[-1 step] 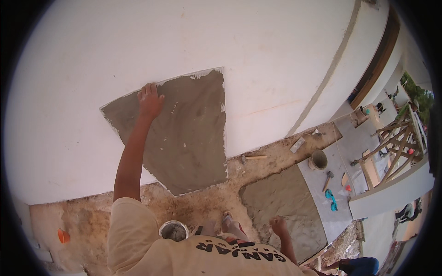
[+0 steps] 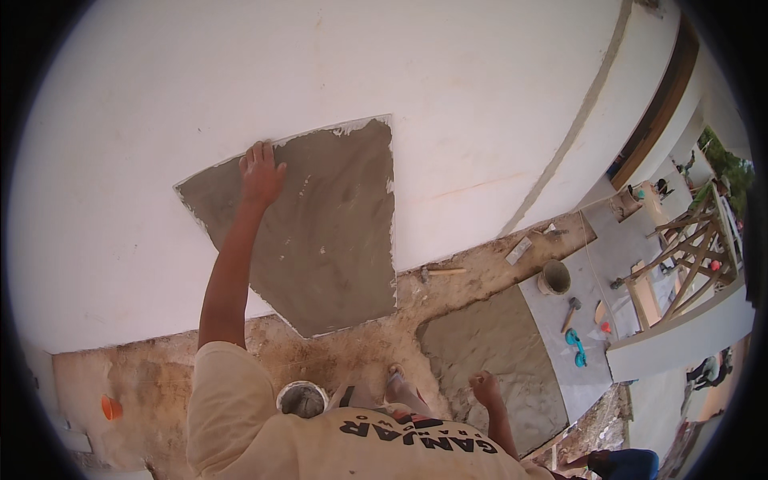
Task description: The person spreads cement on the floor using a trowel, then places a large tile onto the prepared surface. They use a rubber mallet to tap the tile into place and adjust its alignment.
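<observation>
A large tile stands upright before me, its facing side coated with grey mortar and its edges showing white. My left hand grips the tile's top edge, with fingertips over the rim and the palm on the mortar side. Low on my right, my right hand is curled closed, and no tool shows in it. Beneath that hand spreads a bed of wet grey mortar on the ground. Next to my body stands a bucket with grey residue inside.
A white wall rises behind the tile. On the right are a hammer, another bucket, a mallet, a turquoise suction lifter and a wooden trestle. An orange container lies far left. Someone's dark-blue-clad leg shows lower right.
</observation>
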Demonstrator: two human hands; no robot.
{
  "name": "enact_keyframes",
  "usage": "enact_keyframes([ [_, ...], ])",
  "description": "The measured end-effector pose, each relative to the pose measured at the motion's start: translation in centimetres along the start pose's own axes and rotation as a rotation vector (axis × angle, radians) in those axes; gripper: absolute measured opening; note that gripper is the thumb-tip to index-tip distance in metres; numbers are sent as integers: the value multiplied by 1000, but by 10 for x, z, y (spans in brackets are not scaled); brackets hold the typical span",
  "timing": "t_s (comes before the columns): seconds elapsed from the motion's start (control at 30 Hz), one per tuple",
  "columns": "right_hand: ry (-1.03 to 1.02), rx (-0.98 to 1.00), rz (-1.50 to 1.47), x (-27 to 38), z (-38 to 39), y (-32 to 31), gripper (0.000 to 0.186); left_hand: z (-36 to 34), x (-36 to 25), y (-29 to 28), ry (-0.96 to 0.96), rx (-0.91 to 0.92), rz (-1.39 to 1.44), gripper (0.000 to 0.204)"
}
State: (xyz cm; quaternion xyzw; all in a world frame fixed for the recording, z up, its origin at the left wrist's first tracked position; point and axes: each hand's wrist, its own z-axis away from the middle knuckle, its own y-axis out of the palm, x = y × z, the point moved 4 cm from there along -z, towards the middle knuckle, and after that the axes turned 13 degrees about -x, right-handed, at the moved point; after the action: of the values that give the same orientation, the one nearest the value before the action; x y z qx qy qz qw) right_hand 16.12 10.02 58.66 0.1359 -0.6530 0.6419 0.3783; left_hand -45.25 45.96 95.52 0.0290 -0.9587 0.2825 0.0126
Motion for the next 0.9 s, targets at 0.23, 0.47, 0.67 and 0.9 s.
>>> enact_keyframes([
  [0.23, -115, -2, -17, 106, -83, 7, 32, -12, 2, -4, 10, 9, -35, 52],
  [0.47, -124, 168, -458, 294, -113, 46, 30, -20, 8, 3, -31, 166, -22, 51],
  [0.67, -315, 183, -473, 456, -123, 61, 33, -13, 20, 0, 89, 68, 50, 53],
  [0.9, -503, 43, -450, 554, -143, 42, 36, -17, 32, -6, 133, -11, 62, 49],
])
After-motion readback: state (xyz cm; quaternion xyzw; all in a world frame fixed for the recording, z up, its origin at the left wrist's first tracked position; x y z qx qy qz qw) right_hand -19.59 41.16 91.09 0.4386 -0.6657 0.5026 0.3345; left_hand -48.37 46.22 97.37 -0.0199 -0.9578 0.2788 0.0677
